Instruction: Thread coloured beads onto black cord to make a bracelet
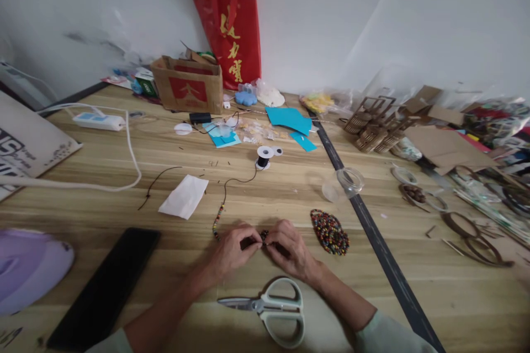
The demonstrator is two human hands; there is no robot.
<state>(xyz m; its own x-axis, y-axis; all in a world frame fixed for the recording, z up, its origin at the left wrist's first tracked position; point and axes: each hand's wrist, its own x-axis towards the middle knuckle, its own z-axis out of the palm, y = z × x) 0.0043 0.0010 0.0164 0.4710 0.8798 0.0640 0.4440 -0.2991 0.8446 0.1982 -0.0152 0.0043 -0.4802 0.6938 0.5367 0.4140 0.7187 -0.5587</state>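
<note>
My left hand (237,248) and my right hand (289,248) meet at the middle of the table, fingertips pinched together on a small dark beaded piece (264,236). A black cord (226,190) with colourful beads (216,220) runs from beside my left hand up to a spool of black cord (263,159). To the right of my right hand lies a coiled heap of multicoloured beads (330,233). Scissors with pale green handles (282,310) lie just below my hands, their blades pointing left.
A black phone-like slab (105,287) and a purple object (31,270) lie at left, near white paper (184,197). Behind stand a cardboard box (190,88) and red bag (236,38). Clear round containers (350,182) and small wooden baskets (375,129) are at right.
</note>
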